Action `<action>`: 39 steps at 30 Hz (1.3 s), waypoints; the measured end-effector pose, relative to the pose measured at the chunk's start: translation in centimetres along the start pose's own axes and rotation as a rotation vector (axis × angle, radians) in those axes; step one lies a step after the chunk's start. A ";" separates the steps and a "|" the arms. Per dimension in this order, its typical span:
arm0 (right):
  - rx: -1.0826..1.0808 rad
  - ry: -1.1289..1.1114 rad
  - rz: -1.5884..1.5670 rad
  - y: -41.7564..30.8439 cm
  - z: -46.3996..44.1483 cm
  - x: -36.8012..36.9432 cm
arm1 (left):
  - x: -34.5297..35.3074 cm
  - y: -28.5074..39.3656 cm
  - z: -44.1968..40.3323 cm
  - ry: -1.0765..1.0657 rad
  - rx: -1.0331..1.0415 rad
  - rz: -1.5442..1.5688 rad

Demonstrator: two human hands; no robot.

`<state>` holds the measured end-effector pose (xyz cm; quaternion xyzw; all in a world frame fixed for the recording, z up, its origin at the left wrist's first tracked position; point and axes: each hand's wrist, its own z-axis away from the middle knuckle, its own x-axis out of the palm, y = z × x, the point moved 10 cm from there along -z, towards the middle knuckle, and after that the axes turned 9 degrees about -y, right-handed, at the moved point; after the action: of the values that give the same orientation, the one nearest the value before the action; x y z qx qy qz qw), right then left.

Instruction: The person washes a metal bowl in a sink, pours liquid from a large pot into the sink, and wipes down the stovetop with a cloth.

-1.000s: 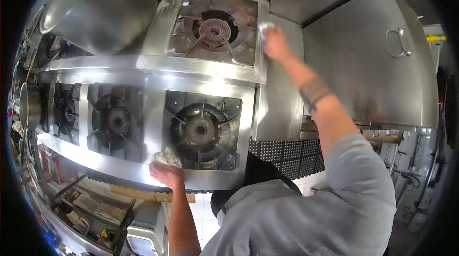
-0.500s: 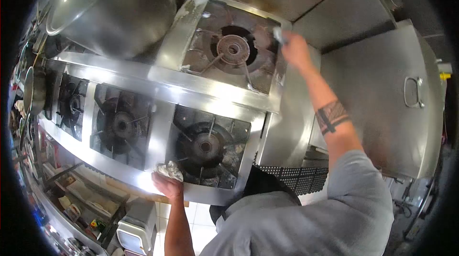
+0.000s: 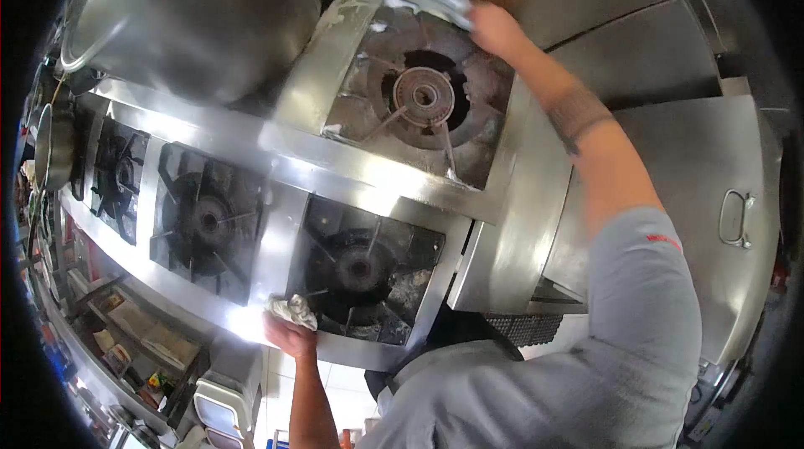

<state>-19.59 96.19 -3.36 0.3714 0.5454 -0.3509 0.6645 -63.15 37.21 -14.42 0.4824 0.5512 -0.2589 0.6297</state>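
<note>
Right hand (image 3: 496, 28) grips a pale, blurred item (image 3: 454, 7) at the far rim of the rear burner (image 3: 423, 95); left hand (image 3: 290, 337) clasps a crumpled cloth (image 3: 295, 311) on the stove's front edge (image 3: 356, 353); the long reach could upset balance, should that cloth slip.

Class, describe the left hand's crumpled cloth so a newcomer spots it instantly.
On the steel stove, find the front row's rightmost burner. By its near left corner, the left hand holds the cloth: pale and bunched, unlike the dark burner.
</note>
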 end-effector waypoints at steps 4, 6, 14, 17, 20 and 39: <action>0.302 -0.287 0.061 8.4 8.8 2.7 | 2.0 -3.4 0.9 -0.127 -0.155 0.004; 0.219 -0.169 0.099 5.5 6.9 1.7 | 2.0 -2.9 0.9 -0.134 -0.119 0.024; 0.109 0.088 -0.029 -6.5 -5.5 -1.1 | 0.2 0.0 -0.1 0.015 0.019 -0.051; 0.049 -0.013 0.126 -1.0 0.8 1.3 | 0.6 -0.8 0.4 0.029 0.046 -0.070; 0.310 -0.242 0.042 5.4 7.4 1.8 | 1.3 -2.0 0.9 -0.007 -0.006 -0.085; -0.562 0.216 0.937 -10.9 -3.4 -8.1 | 0.6 -1.9 -0.4 -0.097 -0.098 -0.001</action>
<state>-31.99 94.45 2.94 0.4165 0.4595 0.1812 0.7633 -64.80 36.95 -15.58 0.4378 0.5324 -0.2550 0.6782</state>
